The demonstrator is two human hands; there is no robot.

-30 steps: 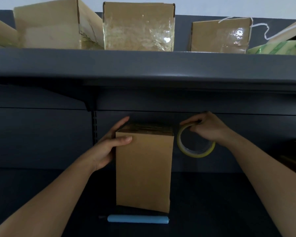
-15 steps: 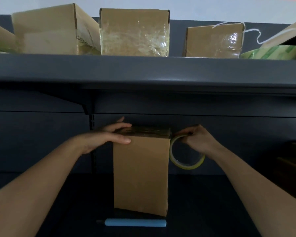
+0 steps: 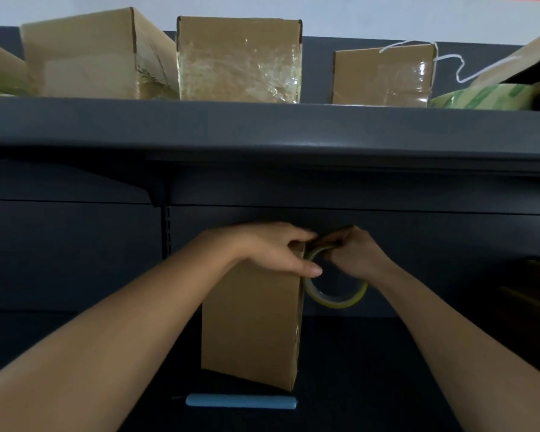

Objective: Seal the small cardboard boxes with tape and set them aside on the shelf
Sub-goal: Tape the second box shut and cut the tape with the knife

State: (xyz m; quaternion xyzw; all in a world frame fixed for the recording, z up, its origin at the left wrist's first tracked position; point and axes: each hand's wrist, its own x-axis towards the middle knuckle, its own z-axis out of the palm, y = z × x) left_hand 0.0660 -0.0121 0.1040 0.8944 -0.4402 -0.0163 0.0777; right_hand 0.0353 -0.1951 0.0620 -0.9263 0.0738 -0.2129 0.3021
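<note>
Centre frame: left hand [image 3: 275, 254] holds box [image 3: 250, 322] top, right hand [image 3: 356, 257] grips tape [image 3: 334, 302]. I'd expect a crooked strip if the box tips

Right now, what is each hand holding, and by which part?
The right hand grips the tape roll at the top of its ring. The left hand holds the upright box by its top edge, thumb on the front.

Bare forearms [image 3: 144, 335] — bare hands [image 3: 270, 252]
</note>
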